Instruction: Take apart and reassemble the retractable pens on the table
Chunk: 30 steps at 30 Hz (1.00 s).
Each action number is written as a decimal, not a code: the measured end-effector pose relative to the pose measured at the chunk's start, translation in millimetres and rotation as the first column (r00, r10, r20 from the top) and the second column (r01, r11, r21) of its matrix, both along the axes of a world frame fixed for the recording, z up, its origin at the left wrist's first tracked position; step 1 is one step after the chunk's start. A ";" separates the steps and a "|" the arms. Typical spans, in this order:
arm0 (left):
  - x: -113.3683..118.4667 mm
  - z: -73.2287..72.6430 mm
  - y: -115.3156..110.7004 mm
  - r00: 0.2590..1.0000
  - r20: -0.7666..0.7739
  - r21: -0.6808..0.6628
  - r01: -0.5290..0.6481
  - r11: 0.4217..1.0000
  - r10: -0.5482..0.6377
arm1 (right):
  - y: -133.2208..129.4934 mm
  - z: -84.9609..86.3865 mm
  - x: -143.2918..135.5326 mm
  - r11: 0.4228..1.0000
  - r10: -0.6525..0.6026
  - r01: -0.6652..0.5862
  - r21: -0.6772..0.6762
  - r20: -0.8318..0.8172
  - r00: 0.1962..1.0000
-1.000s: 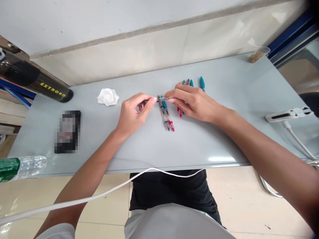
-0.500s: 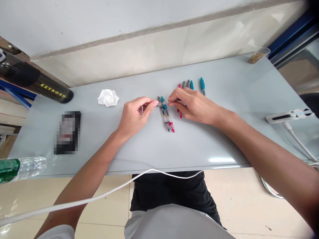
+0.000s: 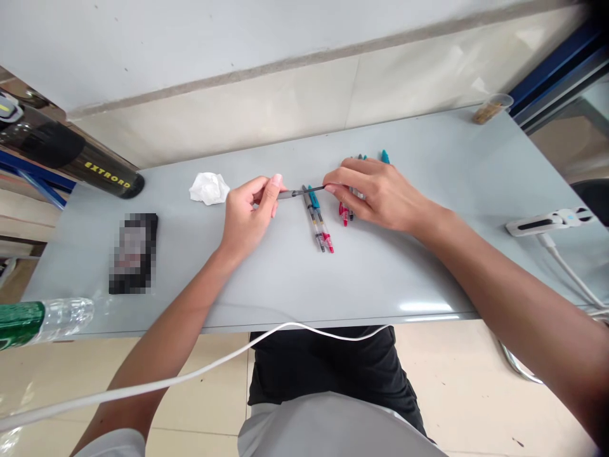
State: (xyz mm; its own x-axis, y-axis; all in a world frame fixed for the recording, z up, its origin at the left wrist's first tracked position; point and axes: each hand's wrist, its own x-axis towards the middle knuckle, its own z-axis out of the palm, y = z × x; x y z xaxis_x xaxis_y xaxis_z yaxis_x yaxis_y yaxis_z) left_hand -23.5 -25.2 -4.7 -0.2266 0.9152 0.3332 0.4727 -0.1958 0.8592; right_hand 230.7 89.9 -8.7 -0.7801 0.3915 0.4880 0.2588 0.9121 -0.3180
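Between finger and thumb, my left hand (image 3: pixel 252 212) pinches a grey pen part (image 3: pixel 286 194). A thin dark pen refill (image 3: pixel 311 190) stretches from that part to my right hand (image 3: pixel 371 193), whose closed fingertips grip its other end. Below this span, two assembled pens lie side by side on the table: one with a grey end (image 3: pixel 314 222) and one with a teal end and a red tip (image 3: pixel 323 225). Several more pens are partly covered by my right hand, a red tip (image 3: pixel 344 214) and a teal end (image 3: pixel 385 156) showing around it.
Crumpled white tissue (image 3: pixel 209 188) and a pixelated dark object (image 3: pixel 133 254) lie left on the grey table (image 3: pixel 266 285). A dark bottle (image 3: pixel 104 168) and a green-labelled bottle (image 3: pixel 61 319) are farther left. At right are a white device (image 3: pixel 547 222) and a clear cup (image 3: pixel 492 109). A white cable (image 3: pixel 190 377) crosses the front.
My hands have moved apart, the left one shifting left. A thin dark refill now shows between them, where a shiny clear pen piece was before. My right fingers cover more of the pens.
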 end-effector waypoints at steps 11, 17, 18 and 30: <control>-6.2 6.8 1.3 0.998 0.023 0.052 -0.059 0.997 0.058 | 0.4 5.7 5.5 0.995 -0.074 0.072 -0.067 -0.022 0.997; -2.7 5.0 0.5 1.000 0.026 0.028 -0.017 0.999 0.017 | -2.7 5.5 3.1 0.993 -0.055 0.052 -0.102 -0.028 0.998; -2.1 4.7 0.2 1.000 0.025 0.020 -0.007 1.000 0.006 | -3.0 4.9 2.9 0.993 -0.047 0.044 -0.109 -0.030 0.998; -1.3 3.4 -1.5 1.000 0.020 -0.011 0.014 1.000 -0.014 | -3.3 -0.2 0.8 0.992 -0.005 -0.005 -0.128 -0.078 0.997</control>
